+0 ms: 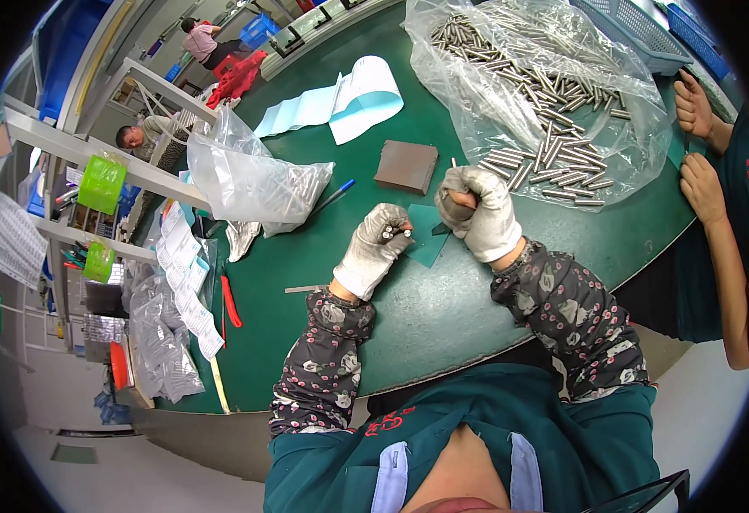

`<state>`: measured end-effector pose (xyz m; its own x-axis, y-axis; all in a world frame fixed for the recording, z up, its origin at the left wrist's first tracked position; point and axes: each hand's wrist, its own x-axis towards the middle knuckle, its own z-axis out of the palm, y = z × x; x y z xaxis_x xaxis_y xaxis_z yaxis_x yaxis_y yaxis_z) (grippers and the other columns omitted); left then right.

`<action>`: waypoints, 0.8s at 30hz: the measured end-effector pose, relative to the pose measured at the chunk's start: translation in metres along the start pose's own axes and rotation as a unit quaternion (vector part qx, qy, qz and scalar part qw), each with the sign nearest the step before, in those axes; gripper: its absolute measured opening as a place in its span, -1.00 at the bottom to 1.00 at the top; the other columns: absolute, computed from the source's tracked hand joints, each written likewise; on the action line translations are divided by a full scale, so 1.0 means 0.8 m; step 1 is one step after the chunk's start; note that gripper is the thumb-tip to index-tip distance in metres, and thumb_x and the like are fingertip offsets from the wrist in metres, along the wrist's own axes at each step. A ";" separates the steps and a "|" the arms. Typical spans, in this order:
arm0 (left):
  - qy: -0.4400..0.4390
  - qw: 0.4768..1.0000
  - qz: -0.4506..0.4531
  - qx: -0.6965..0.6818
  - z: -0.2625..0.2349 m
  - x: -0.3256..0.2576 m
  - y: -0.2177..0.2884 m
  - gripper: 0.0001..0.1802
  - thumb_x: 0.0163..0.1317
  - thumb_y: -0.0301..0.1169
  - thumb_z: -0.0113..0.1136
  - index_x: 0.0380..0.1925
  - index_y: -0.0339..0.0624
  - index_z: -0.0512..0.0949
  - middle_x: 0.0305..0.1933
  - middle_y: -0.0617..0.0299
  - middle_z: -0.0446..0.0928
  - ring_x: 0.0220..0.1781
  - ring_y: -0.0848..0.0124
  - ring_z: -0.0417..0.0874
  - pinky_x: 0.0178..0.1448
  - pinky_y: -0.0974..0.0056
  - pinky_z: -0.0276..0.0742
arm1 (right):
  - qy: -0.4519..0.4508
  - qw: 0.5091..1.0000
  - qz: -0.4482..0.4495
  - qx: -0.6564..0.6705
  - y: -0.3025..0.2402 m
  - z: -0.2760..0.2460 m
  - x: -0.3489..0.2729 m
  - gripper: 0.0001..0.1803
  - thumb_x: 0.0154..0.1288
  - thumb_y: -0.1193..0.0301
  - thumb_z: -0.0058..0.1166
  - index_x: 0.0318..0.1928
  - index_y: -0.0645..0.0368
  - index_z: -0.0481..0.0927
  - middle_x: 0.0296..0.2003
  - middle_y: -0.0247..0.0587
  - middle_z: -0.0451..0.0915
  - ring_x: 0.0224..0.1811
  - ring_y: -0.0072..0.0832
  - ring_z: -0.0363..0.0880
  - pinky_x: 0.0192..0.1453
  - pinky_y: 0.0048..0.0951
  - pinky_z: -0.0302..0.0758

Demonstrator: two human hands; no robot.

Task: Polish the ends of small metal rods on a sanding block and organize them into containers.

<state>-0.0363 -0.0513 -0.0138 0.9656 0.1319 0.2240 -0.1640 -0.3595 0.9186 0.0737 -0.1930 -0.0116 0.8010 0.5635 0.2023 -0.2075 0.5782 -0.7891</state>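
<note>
My left hand (373, 252), in a white glove with bare fingertips, is closed round several short metal pins (398, 232), whose ends show between thumb and fingers. To its right, my right hand (480, 212) is also gloved and closed. A thin metal end pokes out above its fingers, and a dark flat piece (440, 229) shows beside its lower edge; I cannot make out what the fist holds. Between the hands a small green sheet (426, 245) lies on the table. Just beyond them sits a brown rectangular block (406, 166).
A clear plastic bag (443, 94) full of metal pins (554, 103) lies open at the far right. At the left are a white plastic bag (259, 175), a blue pen (334, 193), papers (178, 256) and red-handled pliers (231, 303). A co-worker's hands (699, 145) are at the right.
</note>
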 end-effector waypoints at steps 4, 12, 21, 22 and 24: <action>-0.001 1.000 -0.001 -0.006 -0.002 0.000 -0.003 -0.76 0.01 -0.73 0.05 -0.32 -0.21 0.38 -0.30 0.28 0.36 -0.27 0.53 0.39 -0.18 0.45 0.41 | -0.002 0.999 0.032 0.014 -0.007 0.004 -0.002 -0.59 0.21 0.19 -0.30 -0.73 0.05 0.11 -0.83 -0.46 0.03 -0.81 -0.62 -0.04 -0.73 -0.59 -0.06; 0.000 0.999 -0.039 -0.028 0.003 0.000 0.004 -0.78 0.03 -0.69 0.06 -0.30 -0.22 0.38 -0.30 0.25 0.43 -0.21 0.51 0.43 -0.07 0.43 0.38 | 0.006 1.000 -0.005 -0.017 0.002 -0.002 0.000 -0.60 0.21 0.20 -0.29 -0.73 0.05 0.12 -0.83 -0.45 0.03 -0.81 -0.62 -0.03 -0.74 -0.59 -0.06; 0.154 0.912 -0.120 -0.360 -0.009 0.010 0.017 -0.78 0.22 -0.29 0.03 -0.22 -0.15 0.36 -0.61 0.43 0.18 -0.74 0.67 0.06 -0.69 0.55 0.02 | -0.042 0.978 0.063 0.197 -0.045 -0.001 0.002 -0.60 0.17 0.16 -0.23 -0.73 0.03 0.13 -0.83 -0.46 0.00 -0.80 -0.60 -0.06 -0.70 -0.58 -0.03; 0.152 0.867 -0.115 -0.460 -0.017 0.011 0.013 -0.80 0.22 -0.28 0.03 -0.26 -0.14 0.37 -0.63 0.44 0.12 -0.75 0.66 0.03 -0.70 0.54 -0.01 | -0.051 0.976 0.047 0.206 -0.048 -0.003 0.004 -0.60 0.17 0.16 -0.24 -0.73 0.03 0.13 -0.83 -0.46 0.00 -0.80 -0.60 -0.06 -0.70 -0.58 -0.03; 0.142 0.812 -0.087 -0.559 -0.024 0.012 0.010 -0.84 0.23 -0.30 0.02 -0.31 -0.12 0.39 -0.63 0.45 0.08 -0.70 0.64 0.04 -0.66 0.54 0.00 | -0.047 0.976 -0.009 0.213 -0.051 -0.008 0.008 -0.65 0.20 0.20 -0.27 -0.67 0.07 0.20 -0.80 -0.47 0.02 -0.80 -0.64 -0.05 -0.72 -0.59 -0.07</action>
<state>-0.0320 -0.0350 0.0020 0.9342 0.3561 -0.0216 -0.2637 0.7301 0.6304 0.0913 -0.2169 0.0181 0.7552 0.5913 0.2828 -0.4245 0.7700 -0.4763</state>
